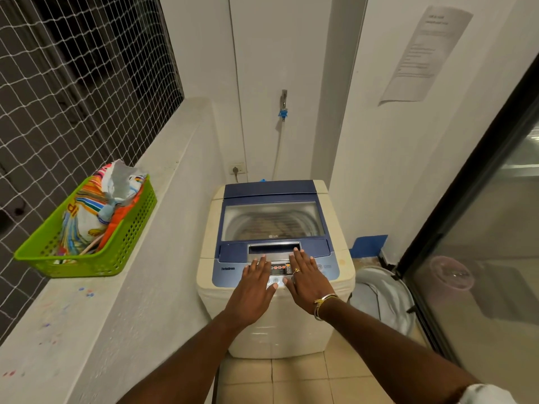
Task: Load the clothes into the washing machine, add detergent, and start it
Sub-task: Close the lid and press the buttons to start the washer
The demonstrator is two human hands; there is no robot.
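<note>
A cream top-loading washing machine point(335, 275) with a blue lid stands in the corner, its lid point(272, 220) down and the drum showing through the window. My left hand point(253, 290) and my right hand point(306, 278) lie flat with straight fingers over the front control panel point(279, 269), fingertips near the lid's handle recess point(274, 247). A colourful detergent bag point(96, 211) lies in a green basket point(87, 263) on the ledge to the left. A grey laundry basket point(382, 293) stands on the floor to the machine's right.
A white ledge point(87, 316) runs along the left under a netted window. A glass sliding door point(481, 272) closes the right side. Behind the machine are a wall socket point(236, 169) and a tap with a hose point(283, 109). Beige floor tiles point(291, 380) lie in front.
</note>
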